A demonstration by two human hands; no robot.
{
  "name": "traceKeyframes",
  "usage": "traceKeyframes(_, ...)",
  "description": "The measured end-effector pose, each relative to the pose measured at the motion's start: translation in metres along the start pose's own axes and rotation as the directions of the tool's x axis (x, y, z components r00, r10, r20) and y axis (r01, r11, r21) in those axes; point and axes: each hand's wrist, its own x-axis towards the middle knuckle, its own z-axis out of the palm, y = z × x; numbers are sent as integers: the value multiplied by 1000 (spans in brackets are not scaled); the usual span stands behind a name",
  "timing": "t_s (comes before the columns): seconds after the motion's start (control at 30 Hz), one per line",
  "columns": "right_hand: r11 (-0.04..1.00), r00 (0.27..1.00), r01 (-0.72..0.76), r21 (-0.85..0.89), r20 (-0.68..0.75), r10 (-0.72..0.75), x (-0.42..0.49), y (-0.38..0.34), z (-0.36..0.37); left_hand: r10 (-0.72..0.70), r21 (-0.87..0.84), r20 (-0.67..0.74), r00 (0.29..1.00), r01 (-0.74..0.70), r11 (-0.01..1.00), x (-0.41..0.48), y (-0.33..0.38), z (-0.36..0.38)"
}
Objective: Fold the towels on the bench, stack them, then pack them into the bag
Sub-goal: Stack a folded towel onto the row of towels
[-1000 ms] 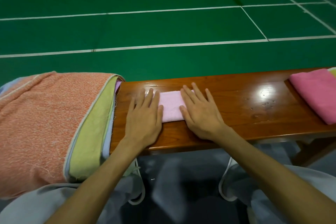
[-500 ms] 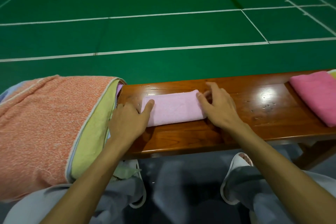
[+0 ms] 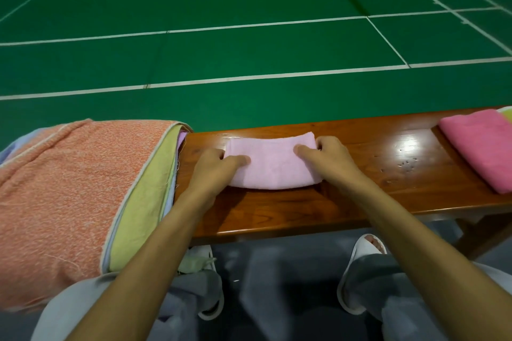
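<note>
A small light-pink folded towel lies on the wooden bench in front of me. My left hand grips its left end, thumb on top and fingers curled under the edge. My right hand grips its right end the same way. A pile of unfolded towels covers the bench's left end, an orange one on top with yellow-green, blue and lilac layers beneath. A darker pink folded towel lies at the bench's right end, over a yellow-green one. No bag is in view.
Green court floor with white lines stretches beyond the bench. Below the bench's front edge are my grey trouser legs and white slippers. Bare glossy wood lies between the light-pink towel and the darker pink one.
Both hands went from lying flat on the light-pink towel to sliding outward and gripping its two ends. The towel now shows at full width between them.
</note>
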Motion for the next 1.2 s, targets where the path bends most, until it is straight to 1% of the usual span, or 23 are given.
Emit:
traceKeyframes(0.03,990,1000,-9,142,27,6,-3,-4,-5,-34,-141,41,999,39,989,-4,4,-1)
traceKeyframes(0.07,963,999,-17,268,52,3,-5,-5,-9,-69,-277,76,995,87,957,-6,8,-3)
traceKeyframes(0.1,935,998,-18,355,70,-8,-7,-6,-13,-91,-390,108,990,126,912,-7,10,-4)
traceKeyframes(0.17,894,997,-13,448,79,-26,-10,-5,-18,-98,-516,151,984,163,841,-6,13,-3)
traceKeyframes(0.23,878,998,-27,478,60,-2,-12,-2,-17,-98,-560,156,983,170,811,-3,12,0)
traceKeyframes(0.3,871,1000,-17,491,22,7,-11,4,-15,-95,-562,107,990,139,816,1,10,8)
traceKeyframes(0.37,857,998,61,511,-26,-56,-9,12,-14,-36,-533,35,999,50,845,7,9,18)
traceKeyframes(0.43,844,986,165,510,-102,-132,-9,20,-16,71,-485,-36,997,-80,871,15,8,28)
traceKeyframes(0.5,857,963,253,449,-204,-177,-14,25,-23,211,-416,-67,975,-220,882,19,11,40)
traceKeyframes(0.53,868,952,274,414,-246,-183,-17,27,-27,278,-370,-69,958,-283,885,23,13,47)
traceKeyframes(0.6,881,939,282,380,-297,-173,-20,33,-34,354,-300,-43,934,-350,887,30,20,61)
traceKeyframes(0.67,890,931,270,367,-337,-143,-16,42,-45,375,-291,7,927,-357,887,36,33,78)
traceKeyframes(0.77,888,897,259,380,-435,-75,-8,56,-68,360,-310,82,929,-320,895,43,62,113)
traceKeyframes(0.83,884,860,237,404,-509,2,-4,66,-88,344,-311,150,927,-286,906,48,84,141)
traceKeyframes(0.97,870,790,194,453,-598,135,-1,89,-123,344,-296,247,906,-267,917,60,115,195)
traceKeyframes(1.07,835,713,187,517,-656,247,-3,111,-147,339,-276,342,876,-251,928,61,138,241)
traceKeyframes(1.13,835,657,179,520,-695,292,-3,124,-162,341,-264,382,859,-252,931,60,152,268)
traceKeyframes(1.2,836,632,162,524,-706,321,-5,137,-178,349,-289,418,839,-242,926,59,161,292)
